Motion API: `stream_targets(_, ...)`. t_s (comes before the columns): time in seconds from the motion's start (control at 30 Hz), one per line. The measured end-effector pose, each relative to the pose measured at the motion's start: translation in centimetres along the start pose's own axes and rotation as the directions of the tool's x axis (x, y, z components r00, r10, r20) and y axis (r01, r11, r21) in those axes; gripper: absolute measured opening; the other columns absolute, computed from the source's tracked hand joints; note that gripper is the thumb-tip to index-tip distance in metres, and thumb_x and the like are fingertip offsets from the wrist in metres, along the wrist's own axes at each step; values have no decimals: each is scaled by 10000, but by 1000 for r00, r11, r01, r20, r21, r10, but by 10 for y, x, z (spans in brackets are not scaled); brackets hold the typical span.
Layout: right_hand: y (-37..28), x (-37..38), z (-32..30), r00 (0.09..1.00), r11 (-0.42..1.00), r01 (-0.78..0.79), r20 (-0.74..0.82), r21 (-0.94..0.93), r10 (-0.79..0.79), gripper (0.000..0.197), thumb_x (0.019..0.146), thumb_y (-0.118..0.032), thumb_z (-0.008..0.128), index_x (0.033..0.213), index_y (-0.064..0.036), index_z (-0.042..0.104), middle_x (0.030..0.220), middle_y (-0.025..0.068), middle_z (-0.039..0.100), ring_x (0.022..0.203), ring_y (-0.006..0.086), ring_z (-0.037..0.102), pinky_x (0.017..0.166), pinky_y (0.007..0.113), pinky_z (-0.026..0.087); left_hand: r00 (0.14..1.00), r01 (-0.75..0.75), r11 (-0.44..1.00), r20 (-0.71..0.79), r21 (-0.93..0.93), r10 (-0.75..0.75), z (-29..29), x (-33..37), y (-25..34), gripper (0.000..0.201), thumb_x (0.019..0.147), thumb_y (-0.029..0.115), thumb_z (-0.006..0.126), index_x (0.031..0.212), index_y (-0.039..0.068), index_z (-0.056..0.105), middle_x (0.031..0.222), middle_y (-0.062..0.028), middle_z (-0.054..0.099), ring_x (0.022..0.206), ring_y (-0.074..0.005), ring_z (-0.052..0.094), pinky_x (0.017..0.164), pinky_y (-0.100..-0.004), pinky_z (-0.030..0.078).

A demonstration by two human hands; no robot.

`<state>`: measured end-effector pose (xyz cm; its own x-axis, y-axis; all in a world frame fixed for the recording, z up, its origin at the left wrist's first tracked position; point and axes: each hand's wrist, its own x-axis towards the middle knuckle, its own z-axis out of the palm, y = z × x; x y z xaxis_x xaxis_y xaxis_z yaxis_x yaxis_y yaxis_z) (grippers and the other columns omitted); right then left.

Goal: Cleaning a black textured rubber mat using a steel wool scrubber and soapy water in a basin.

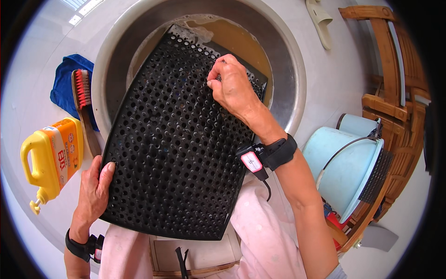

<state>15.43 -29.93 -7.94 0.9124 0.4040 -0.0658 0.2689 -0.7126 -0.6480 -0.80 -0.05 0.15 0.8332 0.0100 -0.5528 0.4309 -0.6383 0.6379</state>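
A black mat with rows of round holes [172, 139] leans from a large metal basin [291, 60] down towards my lap. Its far end dips into brown, soapy water [237, 39]. My left hand [95, 190] grips the mat's lower left edge, thumb on top and fingers out of sight beneath. Over the mat's upper right part is my right hand [232, 86], its fingers curled and pinched together close to the surface. Whatever those fingers hold, if anything, is hidden.
Left of the basin lie a wooden brush with red bristles [83, 93], a blue cloth [65, 86] and a yellow pump jug [51, 158]. To the right are a light blue bucket [341, 162], wooden chairs [388, 60] and a pale slipper [320, 23].
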Motion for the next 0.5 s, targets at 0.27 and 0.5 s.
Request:
stream_targets(0.27, 4, -4, 2, 996, 999, -6, -93, 54, 11, 83, 740, -42, 656, 784, 14, 614, 982, 146, 536, 884, 295, 558, 780, 372, 465, 1000, 10, 1000, 3, 9, -10, -2, 0, 3, 385, 985, 347, 473, 880, -24, 466, 626, -132, 378, 594, -181, 358, 568, -327, 367)
stream_targets(0.5, -3, -1, -10, 990, 989, 139, -31, 43, -137, 102, 754, -59, 664, 799, 14, 609, 971, 127, 533, 905, 282, 558, 786, 374, 464, 1000, 23, 1000, 4, -11, -23, -2, -1, 3, 366, 982, 323, 480, 856, -18, 443, 631, -130, 354, 602, -173, 340, 565, -326, 362)
